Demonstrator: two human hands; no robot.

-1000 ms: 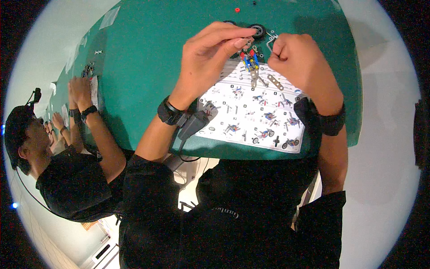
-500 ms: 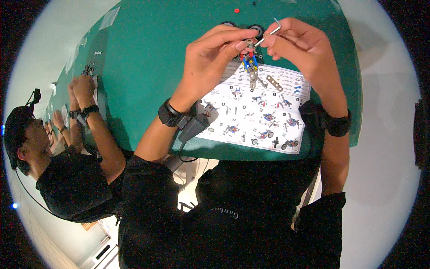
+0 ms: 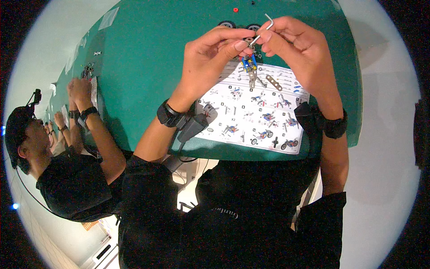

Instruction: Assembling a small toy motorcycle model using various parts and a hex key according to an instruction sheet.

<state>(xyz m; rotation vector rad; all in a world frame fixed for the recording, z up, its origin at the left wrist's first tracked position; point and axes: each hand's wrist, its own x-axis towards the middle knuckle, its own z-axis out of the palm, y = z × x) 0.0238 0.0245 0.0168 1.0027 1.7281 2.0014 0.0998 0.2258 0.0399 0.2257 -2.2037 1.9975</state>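
Between its thumb and fingers my left hand (image 3: 204, 56) pinches the upper end of a small model assembly (image 3: 249, 65) with blue, yellow, red and grey metal parts. My right hand (image 3: 302, 47) is closed on a silver hex key (image 3: 269, 19), its bent short end pointing up and away. The key's long end meets the top of the assembly by my left fingertips; the exact contact is too small to make out. Below the hands a printed instruction sheet (image 3: 242, 114) with pictures of build steps lies on the table. A loose perforated metal strip (image 3: 273, 83) rests on it.
Two black toy wheels (image 3: 226, 24) lie just beyond my hands, one partly hidden. Farther off are a red ring (image 3: 236, 9) and a small black part (image 3: 253, 2). On the green table's (image 3: 148, 67) left side, another person (image 3: 74, 175) works with small parts (image 3: 88, 70).
The hex key has tilted and shifted slightly left, its long end now against the top of the assembly. My right hand has moved with it; my left hand stays nearly still.
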